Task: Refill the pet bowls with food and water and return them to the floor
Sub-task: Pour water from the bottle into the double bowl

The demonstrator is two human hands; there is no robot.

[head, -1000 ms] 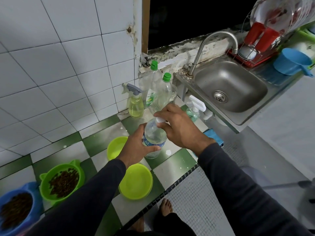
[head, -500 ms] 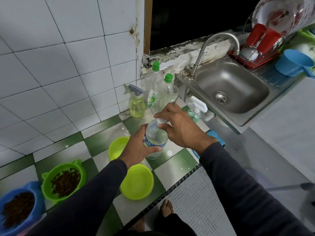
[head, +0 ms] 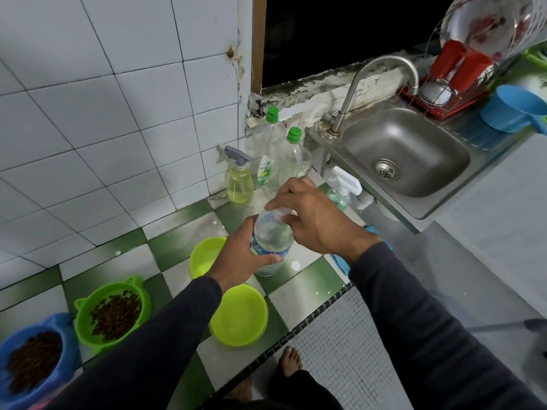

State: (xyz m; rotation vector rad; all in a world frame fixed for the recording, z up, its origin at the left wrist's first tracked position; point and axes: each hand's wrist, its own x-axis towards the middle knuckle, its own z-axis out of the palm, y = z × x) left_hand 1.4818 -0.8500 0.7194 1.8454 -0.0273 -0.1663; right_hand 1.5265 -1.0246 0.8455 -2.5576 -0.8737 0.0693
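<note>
A clear water bottle [head: 270, 232] with a blue label stands above the green-and-white tiled counter [head: 307, 287]. My left hand [head: 238, 257] grips its body. My right hand [head: 313, 216] is closed over its white cap. Two yellow-green bowls sit below: one [head: 204, 255] behind my left wrist, one [head: 239, 316] nearer the counter edge. A green eared bowl [head: 112, 316] holds brown kibble. A blue bowl [head: 32, 361] at the far left also holds kibble.
Two green-capped dish soap bottles [head: 270, 155] and a yellow spray bottle [head: 239, 182] stand against the white wall tiles. A steel sink [head: 405, 152] with a tap lies to the right, with a dish rack [head: 461, 72] and blue scoop [head: 509, 109] beyond. Bare feet [head: 291, 363] show below.
The view has shifted slightly. Both hands stay on the bottle, with the right hand's fingers turning a little on the cap.
</note>
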